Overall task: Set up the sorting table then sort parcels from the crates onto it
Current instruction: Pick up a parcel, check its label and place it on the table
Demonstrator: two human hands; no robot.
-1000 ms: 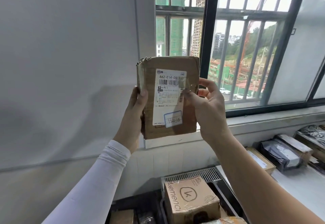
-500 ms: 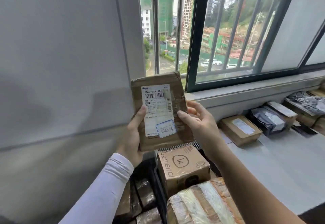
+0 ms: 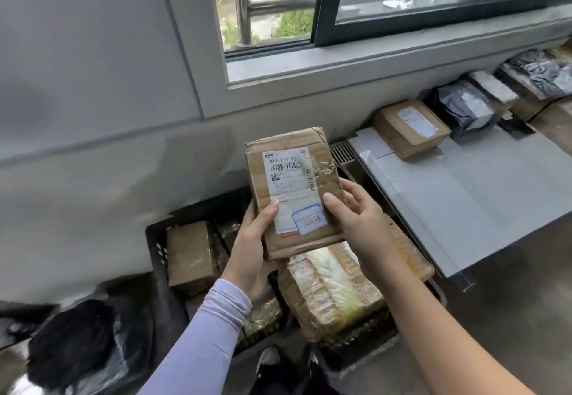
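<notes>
**Both hands hold one brown parcel over the crates**

The cardboard parcel [image 3: 294, 190] is up in the air, held between two hands. It tilts a little, and its white shipping label [image 3: 291, 187] faces up. The left hand [image 3: 250, 246] grips the parcel's lower left edge, with the thumb lying on the label. The right hand [image 3: 356, 215] grips the right edge, with its thumb on the front and its fingers curled behind.

Under the parcel is a black crate [image 3: 158, 246] on the floor by the wall. Inside it stands a small brown box [image 3: 188, 255]. Just beside it, a big taped parcel [image 3: 334, 289] lies in a second crate [image 3: 365, 351].

To the right is the grey counter [image 3: 464, 202]. On its far side, under the window sill [image 3: 371, 63], parcels sit in a row: a brown box with a white label [image 3: 411, 128], then a grey plastic bag parcel [image 3: 467, 109], then more farther along.

A black bag [image 3: 71, 339] lies on the floor at the lower left.
</notes>
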